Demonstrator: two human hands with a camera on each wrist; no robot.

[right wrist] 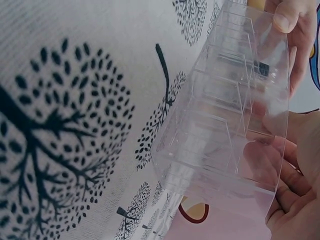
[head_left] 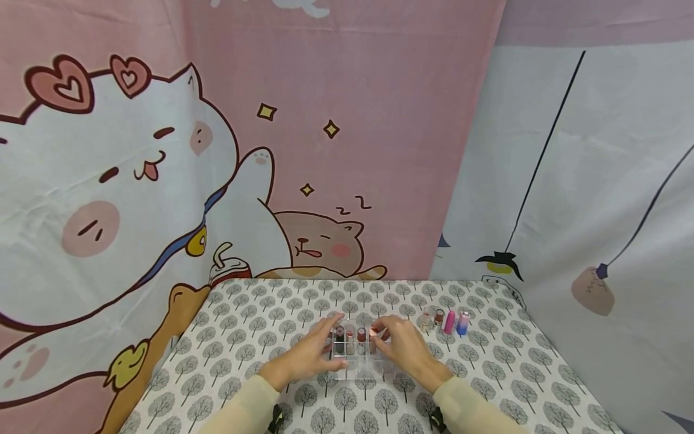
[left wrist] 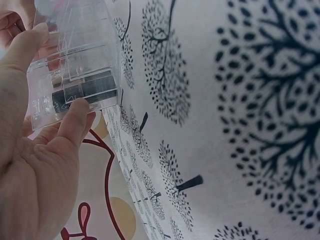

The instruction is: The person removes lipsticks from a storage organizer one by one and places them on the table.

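A clear compartment organizer (head_left: 355, 372) stands on the table in front of me, with several lipstick tubes upright in its far row. My left hand (head_left: 306, 355) grips its left side, thumb at the near side and fingers farther back. Through the wall in the left wrist view, a black tube (left wrist: 97, 86) shows beside the fingers. My right hand (head_left: 408, 348) pinches a lipstick tube (head_left: 373, 345) at the row's right end; the fingers partly hide it. In the right wrist view, the near compartments (right wrist: 200, 135) look bare, and the pinched tube is barely visible.
To the right of the organizer stand a clear tube (head_left: 425, 320), a brown-capped tube (head_left: 438, 318), a bright pink tube (head_left: 449, 322) and a blue-and-pink tube (head_left: 462, 323). A tree-patterned cloth (head_left: 303, 398) covers the table. Printed fabric (head_left: 379, 120) hangs behind it.
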